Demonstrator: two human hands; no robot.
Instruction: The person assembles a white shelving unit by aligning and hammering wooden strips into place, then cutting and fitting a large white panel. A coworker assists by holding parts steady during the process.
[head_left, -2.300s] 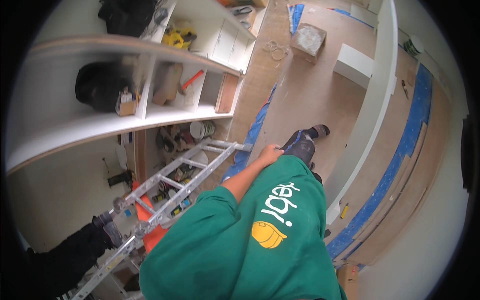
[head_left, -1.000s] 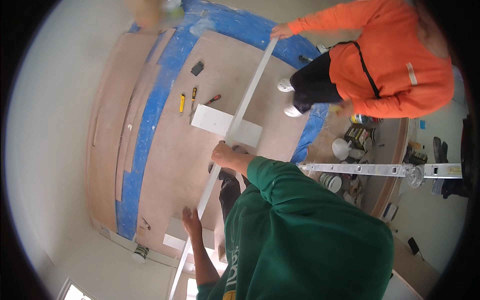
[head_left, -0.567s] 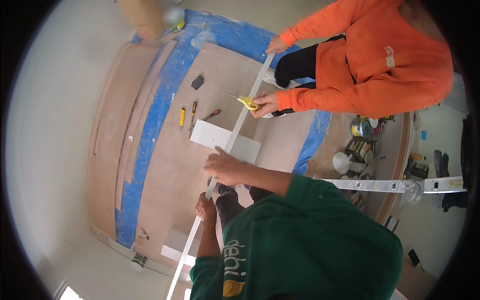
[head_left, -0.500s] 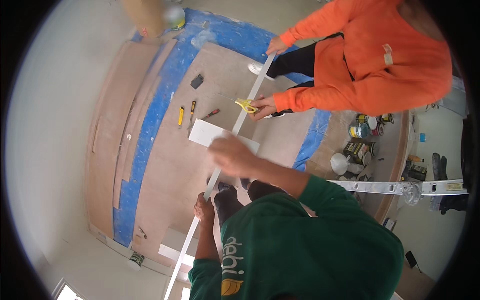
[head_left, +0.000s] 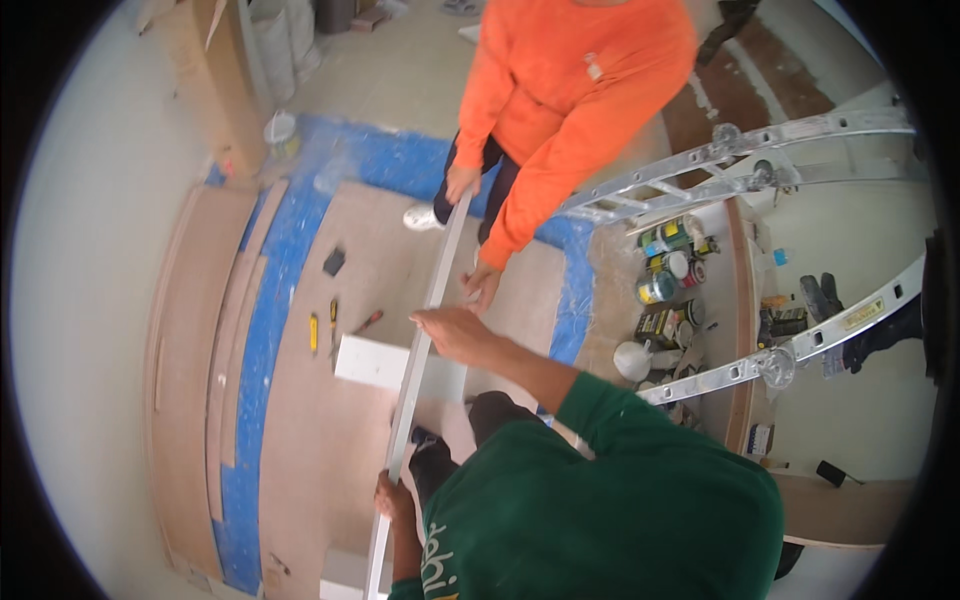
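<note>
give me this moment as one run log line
left hand: gripping long white board | right hand: at board, contact unclear | co-worker's hand: holding board's far end | left of board: yellow tool

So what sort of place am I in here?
Most likely an indoor site being renovated or fitted out: there's blue sheeting spread underfoot, a metal ladder off to the right, and a cluster of tins beside it.

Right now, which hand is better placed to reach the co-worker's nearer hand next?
Probably the right hand: it is close to the co-worker's nearer hand, while the left hand grips the white board farther away.
</note>
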